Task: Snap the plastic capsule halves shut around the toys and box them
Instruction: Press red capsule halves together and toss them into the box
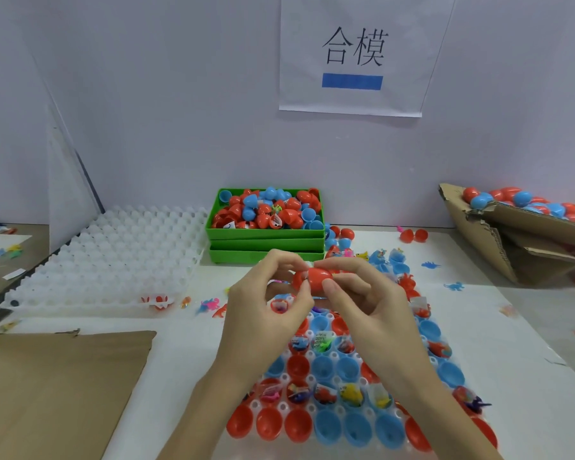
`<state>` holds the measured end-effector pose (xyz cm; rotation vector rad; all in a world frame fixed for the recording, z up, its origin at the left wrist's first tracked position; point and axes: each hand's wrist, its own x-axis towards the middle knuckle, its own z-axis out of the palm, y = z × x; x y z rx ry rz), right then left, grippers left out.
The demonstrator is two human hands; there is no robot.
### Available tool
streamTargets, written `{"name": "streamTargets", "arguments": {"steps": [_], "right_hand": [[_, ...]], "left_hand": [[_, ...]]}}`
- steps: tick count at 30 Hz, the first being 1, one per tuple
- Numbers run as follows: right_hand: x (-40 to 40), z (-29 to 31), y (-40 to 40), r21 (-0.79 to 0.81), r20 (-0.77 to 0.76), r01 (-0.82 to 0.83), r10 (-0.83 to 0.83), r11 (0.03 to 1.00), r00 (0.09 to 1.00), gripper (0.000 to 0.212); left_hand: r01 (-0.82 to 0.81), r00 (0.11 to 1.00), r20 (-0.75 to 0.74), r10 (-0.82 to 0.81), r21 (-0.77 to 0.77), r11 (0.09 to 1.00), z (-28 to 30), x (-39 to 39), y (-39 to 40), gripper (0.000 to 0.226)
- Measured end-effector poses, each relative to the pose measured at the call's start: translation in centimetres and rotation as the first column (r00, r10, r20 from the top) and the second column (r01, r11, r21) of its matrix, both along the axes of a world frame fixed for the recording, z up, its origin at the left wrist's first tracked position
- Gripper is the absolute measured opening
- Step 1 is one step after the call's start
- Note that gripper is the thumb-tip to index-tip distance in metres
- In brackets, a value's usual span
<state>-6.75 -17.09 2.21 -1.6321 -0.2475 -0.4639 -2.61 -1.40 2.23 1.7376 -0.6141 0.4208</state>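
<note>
Red capsule (314, 277) held in the air above the far edge of the tray (342, 386), between both hands. Left hand (273, 303) pinches its left end with thumb and fingertips; right hand (356, 293) pinches the right end the same way, thumb on the near side. Opposed grips at the two ends read as a squeeze along the long axis to seat the halves. Seam hidden behind the fingers; cannot tell whether it has clicked home.

Below the hands, the tray holds open halves, red and blue, cup-up in its sockets. Several carry a small toy (351, 391) already, so each waits only for a lid. Near row at 6 o'clock looks empty of toys.

At 12 o'clock from the capsule, a green bin (266, 232) heaped with loose halves sits within reach: likely the lid supply. At 9 o'clock, a white tray (113, 257), nearly bare. At 2 o'clock, a tipped cardboard box (512, 240) with closed capsules piled in it, probably the drop point. Loose toys and halves are scattered on the counter (512, 327) between bin and box. Flat cardboard (57, 386) lies at 8 o'clock.
</note>
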Motion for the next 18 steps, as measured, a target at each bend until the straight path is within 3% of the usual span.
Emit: {"name": "streamTargets", "arguments": {"steps": [5, 12, 18], "right_hand": [[0.0, -0.3, 0.4, 0.075, -0.022, 0.010, -0.009, 0.997, 1.000, 0.019], [-0.1, -0.4, 0.5, 0.039, -0.004, 0.013, -0.012, 0.999, 1.000, 0.018], [-0.1, -0.7, 0.7, -0.005, -0.015, 0.022, -0.023, 1.000, 1.000, 0.021]], "left_hand": [[-0.064, 0.998, 0.017, 0.065, -0.013, 0.998, -0.1, -0.2, -0.2, 0.018], [-0.070, 0.997, 0.044, 0.067, 0.060, 0.996, 0.2, 0.1, 0.3, 0.013], [0.017, 0.995, -0.104, -0.011, 0.057, 0.998, 0.3, 0.6, 0.9, 0.014]]}}
